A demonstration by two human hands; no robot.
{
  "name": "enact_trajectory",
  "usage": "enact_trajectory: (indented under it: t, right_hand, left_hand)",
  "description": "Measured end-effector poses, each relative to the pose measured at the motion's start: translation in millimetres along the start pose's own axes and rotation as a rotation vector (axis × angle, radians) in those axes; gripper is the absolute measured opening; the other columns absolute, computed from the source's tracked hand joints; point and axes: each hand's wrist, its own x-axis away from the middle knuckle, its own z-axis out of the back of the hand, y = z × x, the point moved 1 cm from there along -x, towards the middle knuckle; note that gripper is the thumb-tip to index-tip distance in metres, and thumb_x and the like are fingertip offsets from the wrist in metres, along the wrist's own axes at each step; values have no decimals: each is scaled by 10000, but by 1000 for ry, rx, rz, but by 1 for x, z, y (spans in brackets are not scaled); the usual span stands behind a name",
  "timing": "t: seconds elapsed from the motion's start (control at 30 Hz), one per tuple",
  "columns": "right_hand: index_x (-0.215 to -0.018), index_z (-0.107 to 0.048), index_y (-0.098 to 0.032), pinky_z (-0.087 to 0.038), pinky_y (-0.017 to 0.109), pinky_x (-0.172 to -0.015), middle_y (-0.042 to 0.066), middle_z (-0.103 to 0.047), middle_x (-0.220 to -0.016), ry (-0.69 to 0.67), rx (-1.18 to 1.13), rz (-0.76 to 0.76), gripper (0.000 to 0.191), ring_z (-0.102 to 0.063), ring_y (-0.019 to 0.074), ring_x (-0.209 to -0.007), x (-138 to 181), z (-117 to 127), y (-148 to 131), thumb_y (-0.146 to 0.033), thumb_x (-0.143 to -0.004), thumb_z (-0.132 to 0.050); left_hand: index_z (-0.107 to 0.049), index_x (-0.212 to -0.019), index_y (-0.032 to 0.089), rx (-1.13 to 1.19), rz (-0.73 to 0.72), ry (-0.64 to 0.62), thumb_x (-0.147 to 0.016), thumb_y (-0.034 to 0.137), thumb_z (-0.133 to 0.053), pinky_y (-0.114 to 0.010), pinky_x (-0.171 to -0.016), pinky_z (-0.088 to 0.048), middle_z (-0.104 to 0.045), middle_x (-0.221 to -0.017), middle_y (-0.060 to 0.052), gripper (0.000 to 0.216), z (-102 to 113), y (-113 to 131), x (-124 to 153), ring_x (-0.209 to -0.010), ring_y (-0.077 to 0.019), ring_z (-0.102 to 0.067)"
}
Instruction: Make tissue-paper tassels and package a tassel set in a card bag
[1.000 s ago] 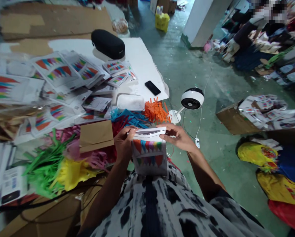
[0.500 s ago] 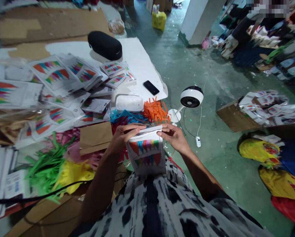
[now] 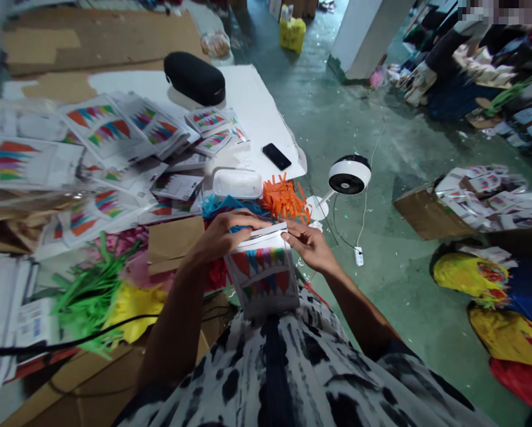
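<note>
A flat white packet (image 3: 268,276) printed with rows of coloured tassels leans upright against my patterned clothing. My left hand (image 3: 230,234) grips its top left edge, thumb in front and fingers behind. At the top right corner, my right hand (image 3: 308,240) pinches the packet between thumb and fingers. The fingers behind the top edge are partly hidden. Just beyond the hands lie blue tassels (image 3: 234,204) and orange tassels (image 3: 286,198), beside a white plastic tray (image 3: 238,184).
Printed packets (image 3: 105,127) are heaped on the table at left, near a black speaker (image 3: 194,78) and a phone (image 3: 276,156). Green tassels (image 3: 85,299) lie left of me. A fan (image 3: 349,175) and a cardboard box (image 3: 430,207) of packets stand right. Someone sits at far right.
My left hand has shifted slightly left along the packet's top edge, its fingers more arched. The right hand keeps its pinch. The whole view has swung a little.
</note>
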Motion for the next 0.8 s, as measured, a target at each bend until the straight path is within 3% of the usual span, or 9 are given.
enact_trajectory:
  t: [0.1,0.2,0.33,0.43,0.8]
  right_hand:
    - [-1233,-755,-288,-500,440,-1133,29,-763,-1212,-4,33,9,518,-698,249,-1148,-1,-1,-3,-638,-852,-761]
    - [-1249,-754,-291,-493,438,-1141,31,-757,-1242,-20,47,25,512,-688,251,-1184,-1,-1,-4,-632,-868,-748]
    - [-1271,-758,-296,-458,464,-1177,37,-759,-1266,12,67,36,497,-679,264,-1232,0,0,0,-595,-873,-760]
    - [-1296,-749,-294,-454,450,-1178,38,-760,-1280,30,58,41,493,-678,262,-1249,-1,0,5,-560,-882,-766]
    - [-1356,-714,-284,-486,471,-1157,37,-762,-1273,-7,52,59,476,-682,267,-1244,-2,-1,12,-499,-931,-731]
  left_hand:
    - [-867,-978,261,-148,-84,-55,-790,279,-768,-311,-821,-547,-788,-918,-62,213,0,7,-11,-875,-249,-716]
    - [-865,-976,245,-116,-126,-92,-811,329,-780,-319,-833,-566,-809,-997,-80,203,-4,3,-20,-920,-264,-744]
    - [-867,-971,227,66,-15,-119,-759,409,-830,-361,-884,-609,-823,-1042,-103,282,-9,-9,-25,-992,-316,-767]
    - [-857,-1038,212,37,59,-184,-783,458,-803,-349,-939,-603,-819,-1095,-92,359,-7,-12,-23,-1052,-302,-763]
    - [-822,-1162,208,-11,-27,-327,-893,394,-724,-344,-1037,-565,-770,-1259,-113,341,6,-5,-15,-1184,-284,-726]
